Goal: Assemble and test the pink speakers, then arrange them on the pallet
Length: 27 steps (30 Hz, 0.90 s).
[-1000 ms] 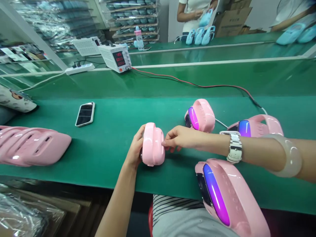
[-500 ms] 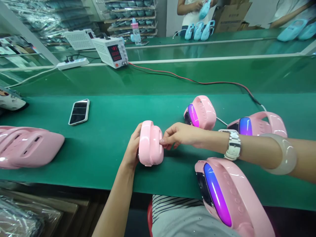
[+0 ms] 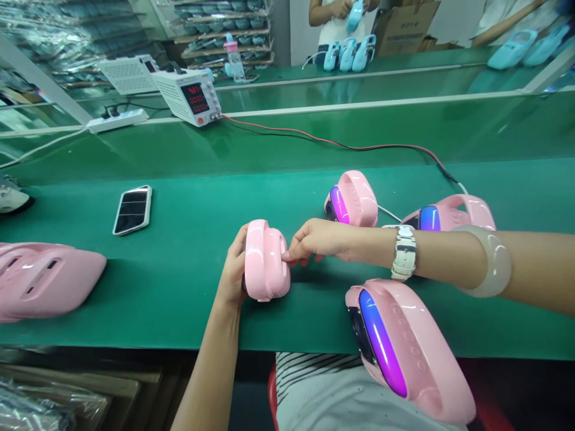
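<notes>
My left hand [image 3: 233,266] is wrapped round the left side of a glossy pink handled device [image 3: 276,263], holding it on end above the green bench. From the other side, the thumb and fingers of my right hand [image 3: 317,240] are pinched together against the device's right face; whatever sits between the fingertips is hidden. Close by lies a larger-looking pink device with a lit blue-purple strip [image 3: 404,353], partly past the bench's front edge. Beyond my right forearm stand a small lit pink device [image 3: 357,197] and another lit one [image 3: 471,212], partly covered by the arm.
Pink devices [image 3: 58,281] lie at the left, near a phone [image 3: 132,209]. A power supply [image 3: 188,96] with red digits stands on the back ledge; its red and black cable [image 3: 332,142] runs right. Across the bench, a person [image 3: 336,24] handles a blue device.
The whole view has shifted slightly, so most things appear a little further left. Both hands keep their places on the pink device, with the right fingertips still at its side.
</notes>
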### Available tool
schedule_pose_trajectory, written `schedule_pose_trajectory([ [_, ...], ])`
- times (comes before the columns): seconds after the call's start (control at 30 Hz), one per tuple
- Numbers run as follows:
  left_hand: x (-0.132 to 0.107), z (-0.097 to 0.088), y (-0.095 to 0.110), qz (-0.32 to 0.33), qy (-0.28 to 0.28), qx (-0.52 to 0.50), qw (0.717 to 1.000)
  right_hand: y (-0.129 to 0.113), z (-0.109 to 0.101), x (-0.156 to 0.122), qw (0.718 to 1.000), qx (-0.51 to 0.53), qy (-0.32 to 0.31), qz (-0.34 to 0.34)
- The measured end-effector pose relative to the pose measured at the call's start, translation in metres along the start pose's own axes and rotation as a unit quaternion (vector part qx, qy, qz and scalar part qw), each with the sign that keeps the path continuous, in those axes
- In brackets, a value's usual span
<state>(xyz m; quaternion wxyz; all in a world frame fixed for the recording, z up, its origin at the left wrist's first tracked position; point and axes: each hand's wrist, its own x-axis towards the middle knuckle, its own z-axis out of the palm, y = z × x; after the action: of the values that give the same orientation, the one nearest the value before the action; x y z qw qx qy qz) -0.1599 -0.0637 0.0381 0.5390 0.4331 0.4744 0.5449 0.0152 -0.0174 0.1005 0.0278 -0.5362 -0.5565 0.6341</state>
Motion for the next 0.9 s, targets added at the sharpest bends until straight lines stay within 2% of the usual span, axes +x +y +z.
schedule_pose_trajectory([
  [0.07,0.000,0.000,0.000,-0.003,-0.002,-0.012,1.000,0.000,-0.002,-0.002,0.999,0.010,-0.005,-0.033],
  [0.17,0.000,-0.001,-0.001,0.000,0.002,-0.023,1.000,-0.003,-0.003,-0.004,0.996,-0.014,0.021,-0.082],
  [0.3,-0.002,0.000,-0.002,0.011,0.032,-0.023,0.999,-0.007,-0.001,-0.003,0.993,-0.071,0.033,-0.093],
  [0.43,-0.004,0.001,-0.001,0.014,0.044,-0.031,0.998,-0.006,0.000,-0.003,0.994,-0.074,0.027,-0.077],
  [0.67,-0.003,-0.001,-0.004,0.014,0.030,-0.045,0.998,-0.010,0.002,-0.005,0.996,-0.067,0.032,-0.041],
  [0.9,0.000,-0.003,-0.008,0.006,0.007,-0.045,0.999,0.002,-0.002,0.007,0.996,0.087,-0.038,-0.001],
])
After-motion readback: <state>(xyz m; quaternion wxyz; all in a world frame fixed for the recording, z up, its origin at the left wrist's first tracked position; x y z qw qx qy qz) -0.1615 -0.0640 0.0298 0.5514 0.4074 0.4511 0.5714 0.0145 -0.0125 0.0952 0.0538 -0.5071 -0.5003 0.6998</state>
